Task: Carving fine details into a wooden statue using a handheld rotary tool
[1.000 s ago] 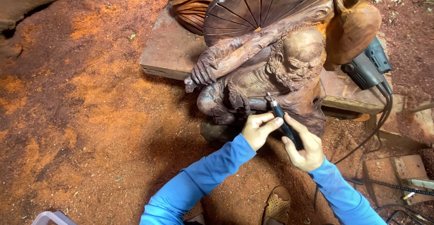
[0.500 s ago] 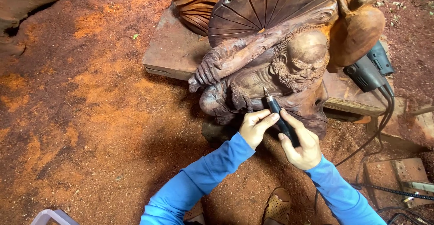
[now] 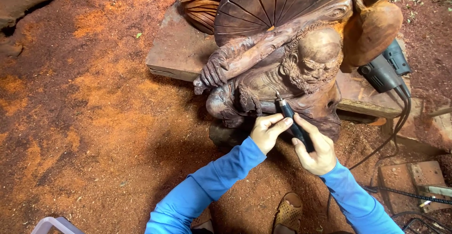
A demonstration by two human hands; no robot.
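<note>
My right hand (image 3: 316,150) is closed around the dark handpiece of a rotary carving tool (image 3: 293,122), held like a pen, its tip resting against the chest of the wooden statue (image 3: 282,64) just below the carved beard. My left hand (image 3: 267,131) sits just beside it, thumb and fingertips pinched on the tool's shaft to steady it. I think the bit touches the wood, though it is too small to be sure. The statue, a bearded figure holding a ribbed fan, lies on a wooden slab (image 3: 176,50) over sawdust-covered ground (image 3: 84,121). To the right, a grey power tool (image 3: 383,69) rests on the slab, its cable trailing near. My sandal (image 3: 288,213) shows below my hands.
</note>
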